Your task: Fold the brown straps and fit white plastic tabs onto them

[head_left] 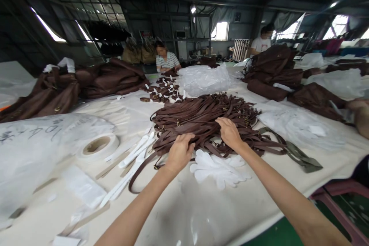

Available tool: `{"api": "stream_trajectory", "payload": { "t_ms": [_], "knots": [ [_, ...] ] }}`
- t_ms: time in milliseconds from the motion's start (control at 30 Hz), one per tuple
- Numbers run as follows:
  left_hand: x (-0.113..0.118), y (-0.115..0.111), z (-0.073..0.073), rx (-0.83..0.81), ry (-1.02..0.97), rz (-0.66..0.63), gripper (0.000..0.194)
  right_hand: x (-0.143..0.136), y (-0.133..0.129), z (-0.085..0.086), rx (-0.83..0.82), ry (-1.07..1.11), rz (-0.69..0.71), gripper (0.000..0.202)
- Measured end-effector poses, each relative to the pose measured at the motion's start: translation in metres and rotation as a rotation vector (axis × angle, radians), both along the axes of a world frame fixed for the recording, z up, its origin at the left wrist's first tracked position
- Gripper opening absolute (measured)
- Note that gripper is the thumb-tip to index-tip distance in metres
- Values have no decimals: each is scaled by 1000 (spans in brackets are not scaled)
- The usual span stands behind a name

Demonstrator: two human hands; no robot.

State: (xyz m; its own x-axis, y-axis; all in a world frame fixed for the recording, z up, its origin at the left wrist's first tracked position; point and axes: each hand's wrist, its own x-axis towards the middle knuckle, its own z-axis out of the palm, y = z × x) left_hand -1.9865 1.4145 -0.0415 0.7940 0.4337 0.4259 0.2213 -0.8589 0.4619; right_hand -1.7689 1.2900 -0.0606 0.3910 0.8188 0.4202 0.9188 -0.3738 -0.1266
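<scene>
A large heap of brown straps (198,113) with small brass-coloured buckles lies on the pale covered table (161,219). My left hand (181,152) rests at the heap's near edge, fingers bent over the straps; whether it grips one cannot be made out. Farther right, my right hand (229,132) reaches onto the heap with its fingers extended over the straps. White cut-out pieces (219,169) lie just in front of the heap, between my forearms. One strap loops out of the heap beside my left wrist.
To the left are a white tape roll (98,147), white strips (135,153) and plastic sheeting (43,142). Brown bags (112,77) and clear plastic (204,78) lie behind. A green strap (302,157) is at right. Two people are across the table; another person's arm shows at the right edge.
</scene>
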Motion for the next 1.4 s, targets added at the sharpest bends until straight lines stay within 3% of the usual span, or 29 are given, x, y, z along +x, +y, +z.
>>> {"api": "stream_trajectory", "payload": {
  "t_ms": [133,300,433,533,667,767,833,900,967,1067,1133,1233,1400],
  "knots": [
    [47,2,6,29,31,-74,30,38,9,10,-70,-11,-66,59],
    [90,-3,8,31,46,-136,44,60,15,32,-218,-98,97,29],
    [109,-1,23,26,38,-152,52,58,11,69,-253,-210,216,24],
    [109,8,54,57,-21,-160,50,48,10,109,-191,-380,307,31],
    [90,18,116,118,-51,-225,33,25,14,170,19,-596,311,29],
    [68,19,164,232,-132,-70,22,4,20,217,265,-562,251,24],
    [52,16,194,288,-255,53,18,-11,25,246,445,-427,299,19],
    [35,12,217,187,-342,38,13,-25,31,269,567,-213,385,18],
    [16,7,233,-103,-390,-129,15,-40,38,286,618,16,469,15],
    [-18,-2,243,-642,-422,-471,21,-65,43,297,614,282,610,11],
    [-39,-9,241,-892,-442,-628,21,-83,43,296,569,422,688,10],
    [-66,-20,235,-1080,-471,-730,12,-114,36,291,467,595,745,9],
    [-98,-38,225,-1207,-492,-803,13,-161,29,281,337,844,799,11]
  ]
}}
